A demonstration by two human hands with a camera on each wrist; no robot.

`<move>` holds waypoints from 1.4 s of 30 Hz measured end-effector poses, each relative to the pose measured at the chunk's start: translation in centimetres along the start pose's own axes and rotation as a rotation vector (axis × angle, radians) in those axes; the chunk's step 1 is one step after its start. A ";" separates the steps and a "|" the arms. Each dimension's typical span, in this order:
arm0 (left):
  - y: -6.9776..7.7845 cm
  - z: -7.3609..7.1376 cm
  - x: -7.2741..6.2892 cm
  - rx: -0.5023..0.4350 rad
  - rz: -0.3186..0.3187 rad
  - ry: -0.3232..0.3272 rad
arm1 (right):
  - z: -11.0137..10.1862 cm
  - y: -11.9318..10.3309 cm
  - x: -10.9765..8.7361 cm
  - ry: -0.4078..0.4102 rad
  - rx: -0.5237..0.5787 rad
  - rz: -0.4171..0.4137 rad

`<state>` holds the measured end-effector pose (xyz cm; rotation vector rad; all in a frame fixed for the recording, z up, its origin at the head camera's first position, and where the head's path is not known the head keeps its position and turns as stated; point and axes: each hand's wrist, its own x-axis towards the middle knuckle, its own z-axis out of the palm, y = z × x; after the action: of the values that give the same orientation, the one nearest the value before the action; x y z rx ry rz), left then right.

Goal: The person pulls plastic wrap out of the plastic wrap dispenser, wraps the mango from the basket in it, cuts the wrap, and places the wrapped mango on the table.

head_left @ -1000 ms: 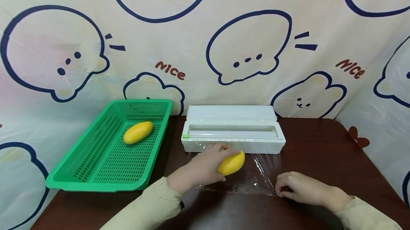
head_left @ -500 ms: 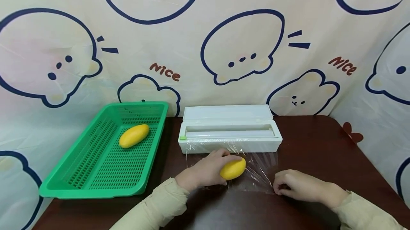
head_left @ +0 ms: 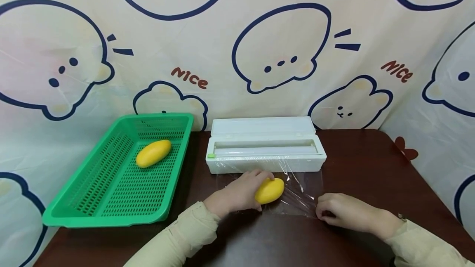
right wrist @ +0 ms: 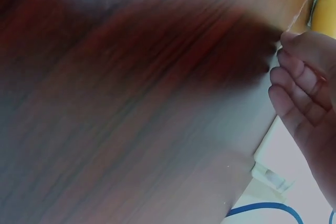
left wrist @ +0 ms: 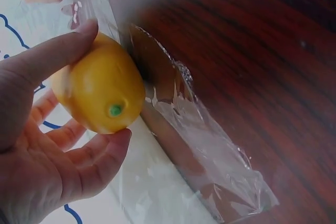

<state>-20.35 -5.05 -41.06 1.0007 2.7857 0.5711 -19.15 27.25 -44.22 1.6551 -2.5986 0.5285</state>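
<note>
A yellow mango is gripped by my left hand, thumb on one side and fingers on the other. In the left wrist view the mango shows a green stem spot at its end. Clear plastic wrap spreads beneath it on the table, running out from the white wrap dispenser. The near right corner of the wrap is pinched between the thumb and finger of my right hand. In the left wrist view, the loose wrap edge lies wrinkled. The mango's underside is hidden.
On the left stands a green basket with a second mango inside. The dispenser's lid stands raised at the back, against a patterned cloth. Dark wooden table extends in front and to the right.
My left hand has shifted the mango slightly to the right over the wrap, and creases now run from it toward the right hand. The right hand keeps its pinch. The head view has shifted.
</note>
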 end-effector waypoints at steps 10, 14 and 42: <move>0.1 -0.4 -0.1 -0.061 -0.021 -0.011 | -1.1 -0.8 0.7 0.137 -0.150 -0.006; 0.3 -0.6 -0.2 -0.065 -0.033 -0.010 | -2.1 -1.1 1.8 0.242 -0.145 -0.029; 0.1 -0.9 -0.2 -0.087 -0.034 0.021 | 1.0 -1.0 10.7 0.328 -0.061 0.034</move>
<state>-20.36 -5.39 -40.22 0.9331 2.7635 0.6958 -22.82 17.24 -42.84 1.3739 -2.3828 0.6523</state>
